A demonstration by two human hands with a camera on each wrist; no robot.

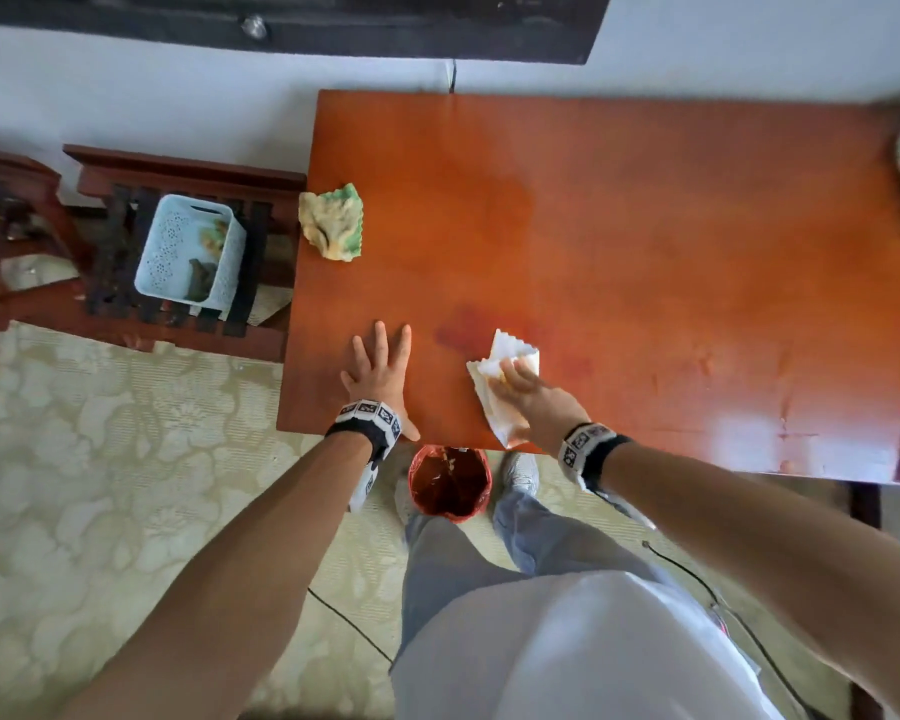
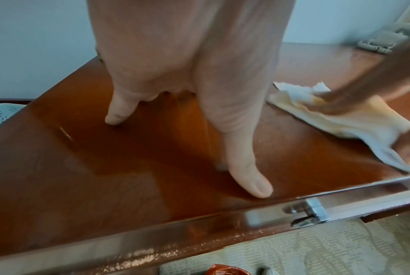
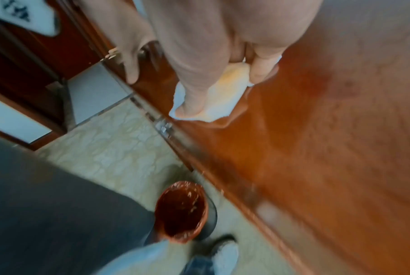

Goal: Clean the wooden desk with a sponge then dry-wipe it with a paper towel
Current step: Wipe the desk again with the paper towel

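Wooden desk [image 1: 645, 241] glossy, damp patch at centre. My left hand [image 1: 380, 371] spread flat, bracing at 7 o'clock. My right hand [image 1: 528, 394] presses paper towel [image 1: 510, 356] flat, fingers extended, dry-wiping. Sponge [image 1: 332, 220] parked at 10 o'clock edge.

We see soft daylight, with white glare on the wooden desk [image 1: 619, 226] at its near right corner. Our head view bends straight edges toward the borders. Both wrist views are smeared, the right one worst.
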